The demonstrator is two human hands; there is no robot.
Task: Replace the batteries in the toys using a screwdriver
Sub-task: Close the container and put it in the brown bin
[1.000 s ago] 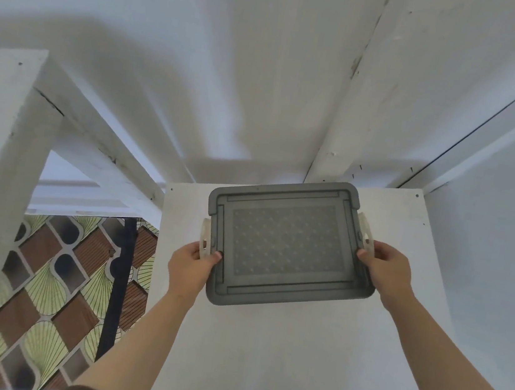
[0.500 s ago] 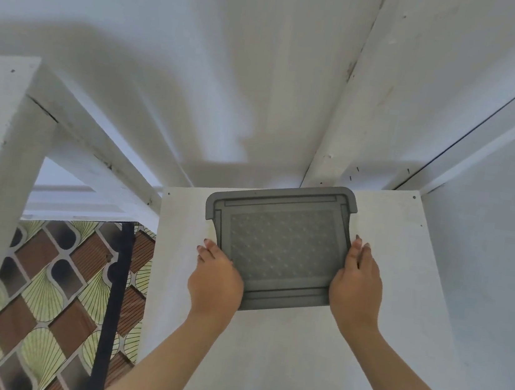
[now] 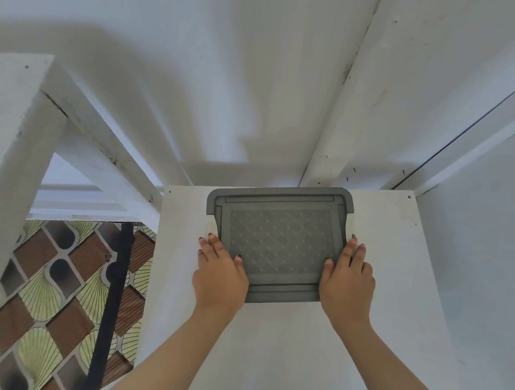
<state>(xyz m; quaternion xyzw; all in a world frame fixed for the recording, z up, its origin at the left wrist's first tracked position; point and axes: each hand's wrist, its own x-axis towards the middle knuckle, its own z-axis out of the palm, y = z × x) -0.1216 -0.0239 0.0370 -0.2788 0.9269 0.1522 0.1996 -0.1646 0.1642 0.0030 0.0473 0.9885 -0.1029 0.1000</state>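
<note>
Dimpled grey box (image 3: 279,243): left hand (image 3: 221,275), right hand (image 3: 347,288) pressing.

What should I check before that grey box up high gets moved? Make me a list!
1. Both hands on box: ok. Left hand and right hand press flat on its underside.
2. Grip curled round it: not ok, the hands lie flat.
3. Box fully atop cabinet: not ok, most of it hangs out in front.
4. What's inside: cannot tell, only the underside shows.
5. Room under ceiling: cannot tell.
</note>
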